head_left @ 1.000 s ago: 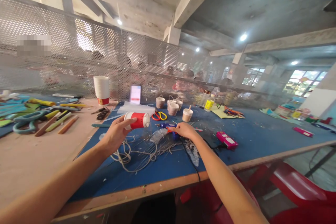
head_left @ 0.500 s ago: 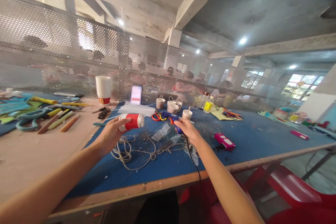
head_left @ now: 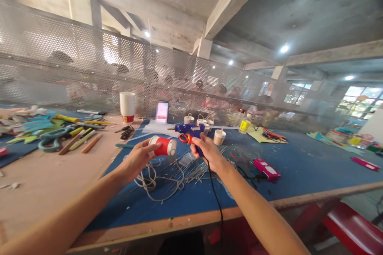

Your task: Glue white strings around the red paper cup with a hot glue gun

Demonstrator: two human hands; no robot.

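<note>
My left hand [head_left: 138, 160] is closed round a red and white paper cup [head_left: 163, 147], tipped on its side with one end facing right. In my right hand [head_left: 208, 152] is a blue hot glue gun [head_left: 191, 129], gripped by its handle, its nozzle pointing left above the cup. A black cord [head_left: 214, 191] runs down from the gun over the table's front edge. Beneath both hands lie a loose coil of pale cord [head_left: 147, 179] and thin clear sticks [head_left: 191, 172] on the blue tabletop. Small rope-wrapped cups [head_left: 220, 137] stand behind the gun, partly hidden by it.
A stack of paper cups [head_left: 127, 105] and a phone [head_left: 162, 112] stand by the perforated metal screen [head_left: 89, 75]. Scissors [head_left: 50, 142] and craft knives lie left. A yellow-labelled bottle [head_left: 244, 124] and a magenta box [head_left: 267, 169] are on the right. People sit beyond the screen.
My right hand has raised the glue gun and brought it nearer the cup, nozzle now pointing left. My left hand still holds the cup. The whole view has shifted slightly.
</note>
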